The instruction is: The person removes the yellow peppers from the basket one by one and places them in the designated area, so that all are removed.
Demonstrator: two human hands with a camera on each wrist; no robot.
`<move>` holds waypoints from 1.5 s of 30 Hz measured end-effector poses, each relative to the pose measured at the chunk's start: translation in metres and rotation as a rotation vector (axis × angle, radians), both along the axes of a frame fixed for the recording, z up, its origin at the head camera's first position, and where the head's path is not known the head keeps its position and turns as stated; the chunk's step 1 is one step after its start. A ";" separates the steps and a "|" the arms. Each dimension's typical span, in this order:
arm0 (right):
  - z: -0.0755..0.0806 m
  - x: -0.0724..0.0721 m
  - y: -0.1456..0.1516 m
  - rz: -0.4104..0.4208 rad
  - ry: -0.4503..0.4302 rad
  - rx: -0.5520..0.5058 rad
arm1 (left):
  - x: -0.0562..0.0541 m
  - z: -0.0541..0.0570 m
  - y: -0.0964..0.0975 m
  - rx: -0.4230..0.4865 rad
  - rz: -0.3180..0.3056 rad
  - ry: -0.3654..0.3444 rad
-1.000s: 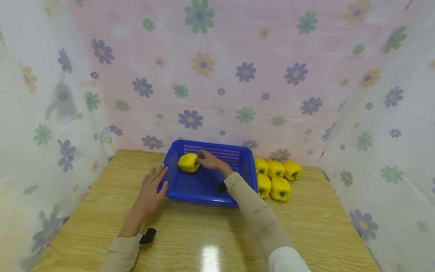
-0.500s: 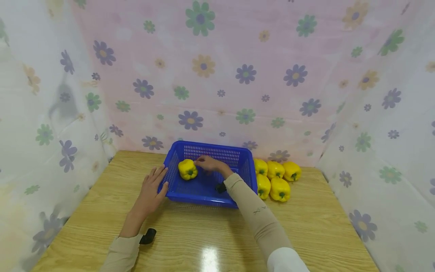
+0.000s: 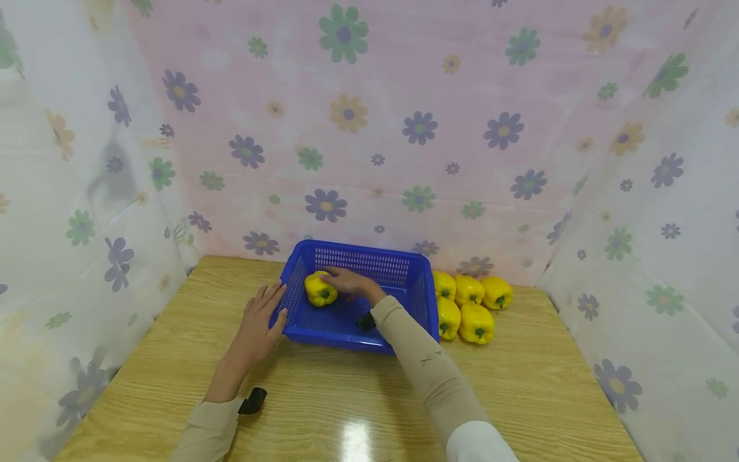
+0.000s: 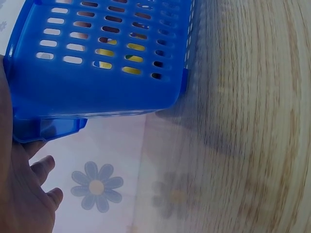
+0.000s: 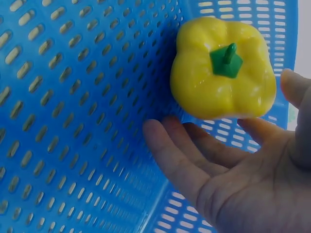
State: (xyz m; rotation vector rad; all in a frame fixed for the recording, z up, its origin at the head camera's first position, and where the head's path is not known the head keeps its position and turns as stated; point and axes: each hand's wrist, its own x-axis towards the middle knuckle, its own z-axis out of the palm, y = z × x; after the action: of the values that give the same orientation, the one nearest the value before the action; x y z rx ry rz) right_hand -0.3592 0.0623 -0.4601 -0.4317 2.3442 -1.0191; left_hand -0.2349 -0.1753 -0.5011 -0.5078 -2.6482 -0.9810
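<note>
One yellow bell pepper (image 3: 321, 289) sits inside the left part of a blue plastic basket (image 3: 340, 341), its green stem towards the near side. My right hand (image 3: 353, 284) is inside the basket, right beside this pepper. In the right wrist view, the fingers (image 5: 177, 153) are extended and spread along one side of the bell pepper (image 5: 194, 87), with the thumb apart near another side; whether they touch it I cannot tell. My left hand (image 3: 256, 324) rests with straight fingers against the basket's left rim; the left wrist view shows its fingertips by the rim.
Several more yellow bell peppers (image 3: 476, 323) stand grouped on the wooden table (image 3: 323, 410), just right of the basket. A flower-patterned curtain (image 3: 375, 128) closes off the back and both sides. Each wrist carries a small black camera (image 3: 253, 401).
The bell pepper in the basket has turned so its stem faces the near side. My right hand drew slightly away from it, then came back close. The left hand stays put.
</note>
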 end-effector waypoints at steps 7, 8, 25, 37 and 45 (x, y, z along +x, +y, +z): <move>0.000 0.000 -0.002 0.078 0.028 0.008 | 0.000 0.001 0.003 -0.008 0.011 -0.022; 0.000 0.000 -0.002 0.094 0.024 0.006 | 0.000 0.000 0.004 -0.013 0.015 -0.022; 0.000 0.000 0.020 0.165 -0.120 -0.088 | 0.002 -0.001 0.004 -0.003 0.029 -0.027; 0.003 0.000 0.026 0.248 -0.100 -0.098 | 0.002 0.001 0.004 0.010 0.027 -0.026; 0.006 0.005 0.028 0.267 -0.074 -0.082 | 0.002 0.000 0.004 0.008 0.032 -0.024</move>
State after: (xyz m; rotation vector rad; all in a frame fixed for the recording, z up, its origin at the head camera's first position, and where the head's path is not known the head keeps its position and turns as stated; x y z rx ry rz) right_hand -0.3540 0.0907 -0.4539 -0.7048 2.1159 -0.9868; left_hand -0.2330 -0.1714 -0.5007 -0.4532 -2.6644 -0.9934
